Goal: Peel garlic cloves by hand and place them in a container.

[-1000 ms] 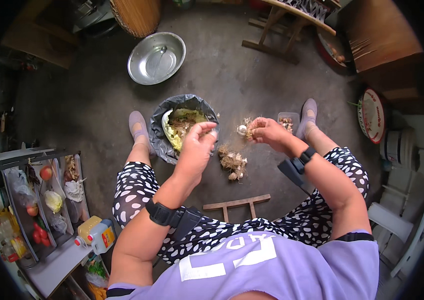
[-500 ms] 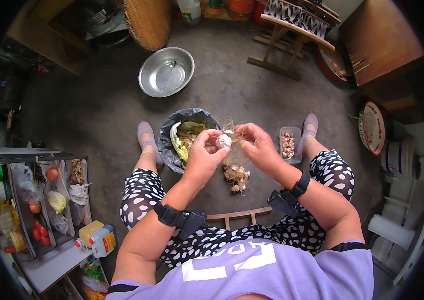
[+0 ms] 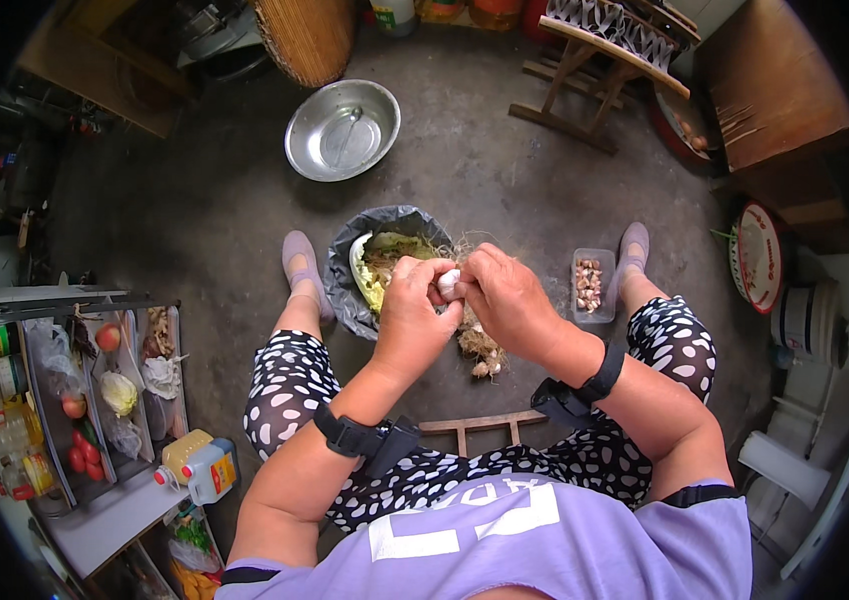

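A whitish garlic bulb (image 3: 449, 284) is held in front of me, pinched between the thumb and fingers of my left hand (image 3: 413, 308). My right hand (image 3: 515, 297) closes on the same bulb from the other side, its thumb and fingertips pressed against it. Below the hands lies a pile of garlic bulbs with dry roots (image 3: 485, 352), partly covered by my right hand. Left of them stands a bin lined with a dark bag (image 3: 341, 265), holding cabbage leaves (image 3: 369, 270) and scraps. Right of my hands, a clear plastic box (image 3: 597, 316) contains garlic cloves (image 3: 588, 284).
A metal basin (image 3: 317, 165) with a spoon-like utensil sits on the floor ahead. A wooden folding chair (image 3: 585, 85) stands at far right. Shelves with vegetables (image 3: 110, 500) and jugs (image 3: 211, 474) are at left. My feet flank the bin and box.
My right hand has come closer to my left, its fingers moving from the stringy roots onto the bulb. The view has shifted slightly, so the surroundings sit a little farther right.
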